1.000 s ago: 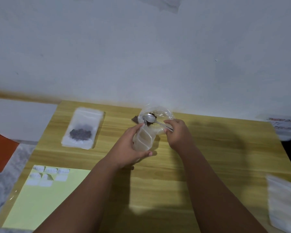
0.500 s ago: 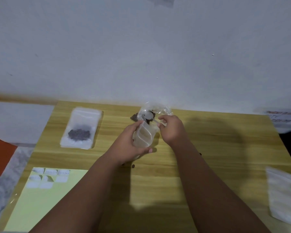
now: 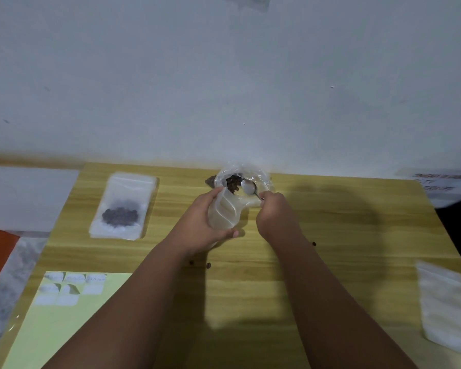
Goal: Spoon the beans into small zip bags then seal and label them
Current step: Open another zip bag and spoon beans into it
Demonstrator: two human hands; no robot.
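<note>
The left grip [image 3: 200, 222] holds zip bag [image 3: 224, 212]; right grip [image 3: 273, 214] pinches spoon [image 3: 248, 187]; labels [image 3: 72, 287] blurred, unreadable

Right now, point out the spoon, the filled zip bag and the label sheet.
spoon [image 3: 248, 187], head view, on its bowl.
filled zip bag [image 3: 123, 206], head view, on its middle.
label sheet [image 3: 64, 323], head view, on a bare yellow part.

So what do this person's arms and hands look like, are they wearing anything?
Just two bare arms, no machine parts. The left hand and right hand wear no gloves. No sleeve, watch or bracelet shows on the left forearm or right forearm up to the frame's edge. No rings can be made out.
</note>
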